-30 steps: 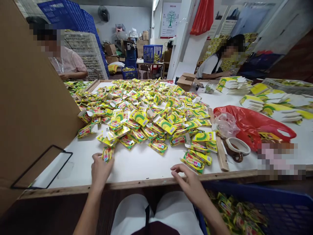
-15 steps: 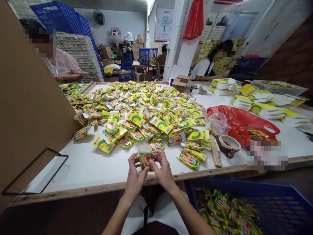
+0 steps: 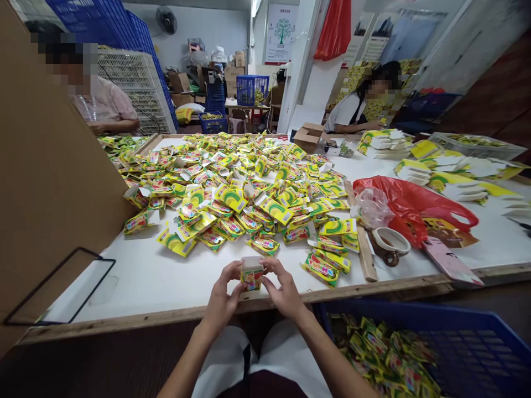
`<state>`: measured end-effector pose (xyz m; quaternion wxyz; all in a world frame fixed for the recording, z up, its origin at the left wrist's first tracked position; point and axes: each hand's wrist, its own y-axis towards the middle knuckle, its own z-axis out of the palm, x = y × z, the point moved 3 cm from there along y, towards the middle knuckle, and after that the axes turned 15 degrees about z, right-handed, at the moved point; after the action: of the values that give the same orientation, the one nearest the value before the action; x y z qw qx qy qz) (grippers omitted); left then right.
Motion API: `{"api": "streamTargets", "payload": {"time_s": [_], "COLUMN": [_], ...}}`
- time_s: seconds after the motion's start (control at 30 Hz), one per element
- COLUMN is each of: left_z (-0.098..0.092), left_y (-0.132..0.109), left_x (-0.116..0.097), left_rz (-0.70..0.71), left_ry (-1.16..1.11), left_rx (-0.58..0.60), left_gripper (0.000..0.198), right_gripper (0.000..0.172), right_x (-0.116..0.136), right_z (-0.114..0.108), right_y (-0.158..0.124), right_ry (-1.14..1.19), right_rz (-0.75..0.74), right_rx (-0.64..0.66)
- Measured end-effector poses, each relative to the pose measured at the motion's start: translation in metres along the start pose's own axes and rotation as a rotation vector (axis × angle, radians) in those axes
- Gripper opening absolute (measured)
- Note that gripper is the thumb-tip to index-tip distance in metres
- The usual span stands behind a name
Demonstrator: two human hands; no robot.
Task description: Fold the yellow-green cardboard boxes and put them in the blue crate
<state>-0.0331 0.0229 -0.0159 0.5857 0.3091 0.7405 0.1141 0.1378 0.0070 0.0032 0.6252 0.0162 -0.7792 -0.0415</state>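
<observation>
A small yellow and green carton (image 3: 251, 275) is held upright between both my hands just above the near edge of the white table (image 3: 157, 276). My left hand (image 3: 221, 300) grips its left side with curled fingers. My right hand (image 3: 282, 291) pinches its right side and top flap. A large heap of the same flat cartons (image 3: 240, 188) covers the table beyond my hands.
A blue crate (image 3: 468, 348) with several finished cartons stands low at my right. A red plastic bag (image 3: 410, 207), a tape roll (image 3: 391, 241), a wooden stick (image 3: 362, 243) and a pink phone (image 3: 450, 262) lie at the right. A cardboard wall (image 3: 45, 182) rises at left. Two people sit at the far side.
My left hand picked one carton from the heap's edge and both hands met on it at the table's near edge; since then it has dropped slightly and turned in my fingers.
</observation>
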Motion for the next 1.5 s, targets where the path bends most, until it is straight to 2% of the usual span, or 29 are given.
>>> {"api": "streamTargets", "payload": {"time_s": [0.13, 0.3, 0.43, 0.53, 0.67, 0.73, 0.77, 0.83, 0.87, 0.93, 1.0, 1.13, 1.33, 1.5], "left_z": [0.000, 0.002, 0.002, 0.001, 0.002, 0.002, 0.002, 0.001, 0.001, 0.001, 0.001, 0.002, 0.001, 0.001], "left_y": [-0.016, -0.016, -0.014, -0.015, -0.015, -0.014, -0.013, -0.012, -0.011, -0.010, -0.010, -0.009, -0.008, -0.008], "left_x": [0.003, 0.001, 0.002, 0.004, 0.004, 0.004, 0.004, 0.004, 0.004, 0.003, 0.003, 0.001, 0.000, 0.001], "left_rz": [0.168, 0.146, 0.092, 0.063, 0.039, 0.013, -0.001, -0.029, -0.041, -0.060, -0.068, -0.067, -0.056, -0.063], "left_ry": [0.193, 0.195, 0.138, 0.109, 0.093, 0.091, 0.084, 0.062, 0.051, 0.034, 0.025, 0.017, 0.014, 0.023], "left_rx": [-0.009, 0.058, 0.005, -0.059, -0.056, -0.052, -0.059, -0.076, -0.082, -0.080, -0.072, -0.077, -0.080, -0.074], "left_gripper": [0.038, 0.039, 0.039, 0.039, 0.039, 0.040, 0.040, 0.040, 0.040, 0.040, 0.040, 0.040, 0.041, 0.042], "right_gripper": [0.027, 0.030, 0.036, 0.050, 0.065, 0.063, 0.053, 0.017, 0.011, 0.035, 0.042, 0.044, 0.040, 0.038], "right_x": [0.004, -0.004, 0.000, 0.005, 0.001, -0.002, -0.004, -0.006, -0.007, -0.009, -0.010, -0.006, 0.001, 0.003], "right_z": [-0.002, 0.004, 0.004, -0.004, -0.012, -0.014, -0.016, -0.019, -0.020, -0.022, -0.024, -0.029, -0.034, -0.034], "right_y": [-0.012, -0.014, -0.009, -0.005, -0.002, -0.002, -0.002, -0.002, -0.002, -0.001, 0.000, 0.000, 0.000, -0.001], "right_ry": [-0.029, 0.094, 0.362, 0.624, 0.900, 0.978, 1.006, 1.047, 1.060, 1.077, 1.071, 1.078, 1.153, 1.125], "right_rz": [-0.091, 0.010, 0.130, 0.182, 0.293, 0.324, 0.325, 0.313, 0.305, 0.304, 0.320, 0.317, 0.281, 0.281], "right_rx": [-0.043, -0.048, 0.009, 0.046, 0.138, 0.174, 0.181, 0.178, 0.170, 0.143, 0.116, 0.072, 0.095, 0.072]}}
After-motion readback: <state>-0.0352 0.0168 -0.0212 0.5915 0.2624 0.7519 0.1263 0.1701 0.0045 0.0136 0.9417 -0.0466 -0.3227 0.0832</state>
